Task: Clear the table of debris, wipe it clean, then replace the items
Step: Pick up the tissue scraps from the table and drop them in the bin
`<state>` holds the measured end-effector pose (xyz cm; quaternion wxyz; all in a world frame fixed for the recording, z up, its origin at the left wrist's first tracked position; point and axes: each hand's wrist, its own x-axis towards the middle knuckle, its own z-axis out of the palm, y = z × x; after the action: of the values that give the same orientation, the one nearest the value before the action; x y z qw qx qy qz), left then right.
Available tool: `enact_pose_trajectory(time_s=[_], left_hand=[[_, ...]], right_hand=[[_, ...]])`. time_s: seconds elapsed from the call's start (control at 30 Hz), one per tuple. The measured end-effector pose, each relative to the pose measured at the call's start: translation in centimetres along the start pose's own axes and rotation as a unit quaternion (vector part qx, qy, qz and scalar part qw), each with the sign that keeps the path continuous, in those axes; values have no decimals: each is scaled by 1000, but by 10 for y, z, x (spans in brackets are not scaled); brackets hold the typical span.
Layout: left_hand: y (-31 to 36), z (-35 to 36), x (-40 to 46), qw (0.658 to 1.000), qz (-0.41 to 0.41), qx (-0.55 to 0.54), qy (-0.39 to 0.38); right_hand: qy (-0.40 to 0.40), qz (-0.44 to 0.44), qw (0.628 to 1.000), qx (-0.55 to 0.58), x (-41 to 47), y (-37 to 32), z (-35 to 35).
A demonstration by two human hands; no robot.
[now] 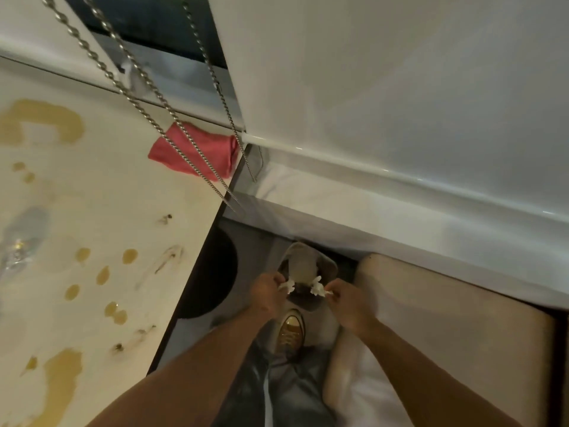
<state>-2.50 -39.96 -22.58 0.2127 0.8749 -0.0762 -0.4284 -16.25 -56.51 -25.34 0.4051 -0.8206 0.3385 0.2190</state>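
Head view: my left hand (pixel 267 293) pinches a crumpled white tissue scrap (pixel 288 286) between curled fingers. My right hand (pixel 345 300) pinches a second white scrap (pixel 317 288) the same way. Both hands sit close together, directly above a small grey bin (pixel 303 262) on the floor, its pedal under my yellow shoe (pixel 290 331). The bench (pixel 101 229) lies left of my left hand, marked with yellow-brown spills (pixel 106 274) and dark smears. A red cloth (pixel 197 151) rests at the bench's far corner, well beyond both hands. Metal bead chains (pixel 147 84) hang across it.
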Motion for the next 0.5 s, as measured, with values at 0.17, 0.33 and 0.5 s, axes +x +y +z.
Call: enact_pose_trajectory(time_s=[0.17,0.33,0.5], left_hand=[[-1,17,23,1000,15,7,-20],[1,12,14,999,30,-6,-24],[9,-28,-27,997,65,-42,-24]], right_hand=[[-16,4,1000,-5,15,12,7],[-22,-15,1000,12,12,7,-3],[-6,-55,998,34,-14,-26,-33]])
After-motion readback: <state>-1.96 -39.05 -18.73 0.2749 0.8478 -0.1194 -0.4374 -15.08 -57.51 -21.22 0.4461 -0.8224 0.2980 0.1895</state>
